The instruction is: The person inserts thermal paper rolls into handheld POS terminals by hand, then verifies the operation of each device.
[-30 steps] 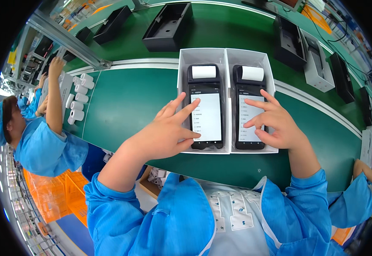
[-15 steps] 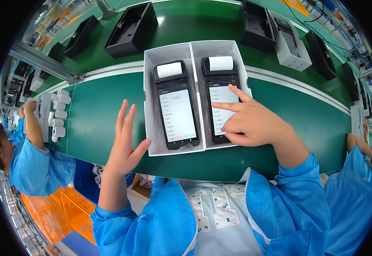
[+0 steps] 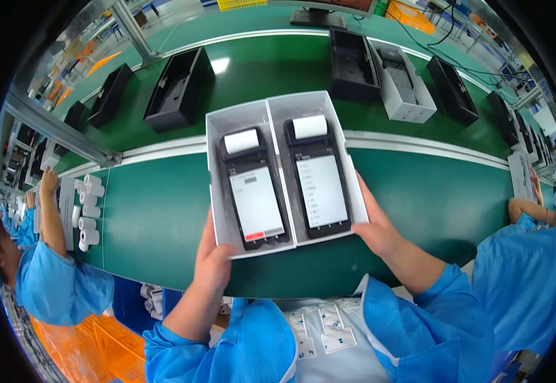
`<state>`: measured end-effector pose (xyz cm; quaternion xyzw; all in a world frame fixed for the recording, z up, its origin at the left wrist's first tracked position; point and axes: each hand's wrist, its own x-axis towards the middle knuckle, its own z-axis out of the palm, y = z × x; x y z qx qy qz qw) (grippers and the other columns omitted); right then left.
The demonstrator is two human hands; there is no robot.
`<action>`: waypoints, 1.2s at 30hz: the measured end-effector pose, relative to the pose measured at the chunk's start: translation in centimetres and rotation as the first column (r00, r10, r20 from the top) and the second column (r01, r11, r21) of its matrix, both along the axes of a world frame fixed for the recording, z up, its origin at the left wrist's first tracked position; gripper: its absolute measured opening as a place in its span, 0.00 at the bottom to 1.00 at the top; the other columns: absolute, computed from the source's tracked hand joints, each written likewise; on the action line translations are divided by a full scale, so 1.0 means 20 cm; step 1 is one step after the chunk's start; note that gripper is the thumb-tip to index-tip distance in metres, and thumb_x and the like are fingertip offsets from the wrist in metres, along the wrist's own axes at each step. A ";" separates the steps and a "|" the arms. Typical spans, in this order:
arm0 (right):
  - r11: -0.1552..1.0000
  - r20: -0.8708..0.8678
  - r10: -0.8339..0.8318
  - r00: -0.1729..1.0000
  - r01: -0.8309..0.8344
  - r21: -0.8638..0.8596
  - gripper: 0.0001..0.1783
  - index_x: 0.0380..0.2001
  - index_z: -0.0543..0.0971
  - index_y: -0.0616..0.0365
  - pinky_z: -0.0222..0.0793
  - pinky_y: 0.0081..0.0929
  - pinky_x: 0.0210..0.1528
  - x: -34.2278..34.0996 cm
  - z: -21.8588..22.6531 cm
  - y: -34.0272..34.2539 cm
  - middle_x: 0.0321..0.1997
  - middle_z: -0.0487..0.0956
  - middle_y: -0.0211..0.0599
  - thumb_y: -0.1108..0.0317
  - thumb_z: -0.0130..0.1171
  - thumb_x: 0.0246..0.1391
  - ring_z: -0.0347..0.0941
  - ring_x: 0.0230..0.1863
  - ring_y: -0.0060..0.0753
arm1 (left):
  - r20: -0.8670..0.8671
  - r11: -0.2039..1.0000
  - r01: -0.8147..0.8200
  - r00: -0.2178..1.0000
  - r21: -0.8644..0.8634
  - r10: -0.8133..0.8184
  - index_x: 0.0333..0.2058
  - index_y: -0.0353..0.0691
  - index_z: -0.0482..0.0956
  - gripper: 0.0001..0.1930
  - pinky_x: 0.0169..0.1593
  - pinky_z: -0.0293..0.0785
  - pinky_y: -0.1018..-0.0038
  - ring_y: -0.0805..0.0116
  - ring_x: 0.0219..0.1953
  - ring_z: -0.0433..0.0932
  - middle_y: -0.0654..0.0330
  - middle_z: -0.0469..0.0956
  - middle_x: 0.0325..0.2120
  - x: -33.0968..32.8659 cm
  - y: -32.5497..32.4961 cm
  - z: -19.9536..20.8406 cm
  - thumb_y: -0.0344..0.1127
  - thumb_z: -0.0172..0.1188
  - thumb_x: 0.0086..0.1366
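Observation:
Two white open boxes stand side by side in front of me, the left box (image 3: 236, 116) and the right box (image 3: 297, 102). In each lies a black handheld payment terminal with a white paper roll at its top: the left terminal (image 3: 255, 201) and the right terminal (image 3: 319, 191). Both screens are lit; the left one shows a red button near its bottom. My left hand (image 3: 213, 260) is closed around the left box's outer near corner. At the right box's outer wall, my right hand (image 3: 377, 225) grips with its thumb on the near corner. Some fingers are hidden behind the walls.
Beyond the metal rail, black trays (image 3: 177, 89) and a white box (image 3: 407, 89) sit on the green conveyor belt (image 3: 265, 70). White paper rolls (image 3: 89, 210) stand on the green bench at left. People in blue work at both sides. An orange crate (image 3: 109, 345) is lower left.
Both hands have moved to the boxes' outer sides and now grip them; the right has left the right screen. The left terminal's screen went from a list to a page with a red button.

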<state>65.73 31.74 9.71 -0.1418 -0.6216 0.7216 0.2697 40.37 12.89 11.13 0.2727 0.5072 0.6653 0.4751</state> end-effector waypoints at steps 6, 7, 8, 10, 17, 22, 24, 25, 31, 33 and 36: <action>0.960 -0.142 -0.194 0.971 0.158 -0.230 0.48 0.72 0.45 0.64 0.42 0.29 0.73 -0.48 0.25 0.50 0.73 0.56 0.44 0.80 0.41 0.43 0.51 0.73 0.36 | -0.161 0.972 -0.072 0.981 0.224 0.110 0.66 0.30 0.58 0.39 0.65 0.58 0.70 0.60 0.65 0.64 0.48 0.65 0.62 -0.46 0.67 0.23 0.21 0.44 0.50; 0.959 -0.168 -0.219 0.961 0.180 -0.220 0.44 0.71 0.51 0.65 0.45 0.30 0.71 -0.58 0.25 0.61 0.71 0.60 0.44 0.78 0.41 0.45 0.52 0.72 0.35 | -0.120 0.972 -0.107 0.984 0.210 0.134 0.65 0.30 0.59 0.38 0.63 0.61 0.72 0.61 0.62 0.67 0.49 0.68 0.59 -0.54 0.79 0.23 0.21 0.44 0.50; 0.966 -0.180 -0.199 0.963 0.161 -0.204 0.44 0.71 0.51 0.65 0.45 0.30 0.71 -0.65 0.21 0.67 0.71 0.60 0.44 0.78 0.41 0.45 0.52 0.72 0.35 | -0.082 0.969 -0.148 0.983 0.200 0.167 0.64 0.29 0.61 0.37 0.61 0.63 0.73 0.62 0.59 0.70 0.50 0.71 0.57 -0.62 0.88 0.22 0.20 0.44 0.51; 0.953 -0.216 -0.277 0.936 0.239 -0.188 0.40 0.69 0.56 0.65 0.47 0.30 0.71 -0.86 0.12 0.82 0.69 0.63 0.43 0.77 0.42 0.47 0.55 0.71 0.35 | -0.083 0.964 -0.174 0.977 0.201 0.194 0.63 0.30 0.64 0.35 0.56 0.68 0.74 0.65 0.52 0.74 0.53 0.75 0.52 -0.83 1.01 0.08 0.21 0.45 0.51; 0.909 0.007 -0.414 0.910 0.413 -0.060 0.29 0.69 0.56 0.65 0.50 0.29 0.70 -0.88 -0.05 0.93 0.69 0.63 0.45 0.65 0.40 0.68 0.58 0.70 0.37 | -0.272 0.916 -0.324 0.883 0.237 0.383 0.60 0.29 0.67 0.26 0.64 0.58 0.72 0.62 0.61 0.68 0.50 0.73 0.56 -0.83 1.18 -0.10 0.30 0.52 0.63; 0.595 -0.146 -0.554 0.820 0.512 0.619 0.29 0.67 0.59 0.63 0.49 0.35 0.71 -0.64 0.16 0.83 0.70 0.62 0.46 0.69 0.46 0.65 0.54 0.72 0.44 | -0.680 0.704 -0.305 0.200 0.641 0.706 0.60 0.32 0.65 0.25 0.66 0.57 0.58 0.44 0.64 0.60 0.43 0.63 0.61 -0.67 1.02 0.00 0.30 0.54 0.64; 0.279 -0.252 -0.568 0.783 0.472 0.836 0.29 0.66 0.61 0.62 0.48 0.38 0.71 -0.50 0.25 0.76 0.71 0.61 0.46 0.71 0.50 0.63 0.53 0.73 0.47 | -0.763 0.782 -0.176 0.174 0.598 0.623 0.60 0.33 0.64 0.27 0.66 0.54 0.55 0.43 0.66 0.58 0.43 0.60 0.63 -0.56 0.83 0.01 0.29 0.55 0.62; 0.110 -0.257 -0.618 0.743 0.404 0.908 0.29 0.64 0.64 0.59 0.46 0.44 0.72 -0.36 0.25 0.84 0.71 0.61 0.44 0.69 0.54 0.60 0.51 0.73 0.50 | -0.804 0.826 -0.114 0.191 0.552 0.564 0.61 0.31 0.62 0.28 0.68 0.52 0.58 0.47 0.66 0.58 0.44 0.59 0.64 -0.51 0.72 0.01 0.28 0.53 0.61; -0.043 0.016 -0.881 0.472 -0.113 0.993 0.28 0.47 0.72 0.50 0.48 0.63 0.67 0.36 0.02 1.18 0.50 0.75 0.36 0.52 0.68 0.44 0.65 0.62 0.46 | -0.851 0.891 -0.169 0.267 0.420 0.452 0.62 0.33 0.62 0.29 0.65 0.58 0.60 0.52 0.64 0.61 0.47 0.62 0.62 -0.41 0.40 -0.06 0.24 0.50 0.60; -0.066 0.043 -0.866 0.499 -0.199 0.978 0.24 0.43 0.74 0.53 0.56 0.55 0.63 0.27 0.07 1.27 0.44 0.78 0.38 0.55 0.68 0.45 0.72 0.54 0.48 | -0.862 0.885 -0.243 0.234 0.397 0.450 0.60 0.34 0.64 0.27 0.64 0.59 0.60 0.50 0.63 0.63 0.47 0.64 0.59 -0.38 0.39 -0.06 0.24 0.51 0.61; -0.020 0.122 -0.833 0.540 -0.250 0.968 0.21 0.40 0.75 0.55 0.64 0.48 0.55 0.23 0.19 1.34 0.40 0.79 0.41 0.56 0.67 0.47 0.74 0.48 0.49 | -0.867 0.878 -0.248 0.193 0.409 0.458 0.58 0.35 0.67 0.25 0.63 0.61 0.60 0.48 0.60 0.64 0.47 0.66 0.57 -0.35 0.49 -0.05 0.25 0.54 0.61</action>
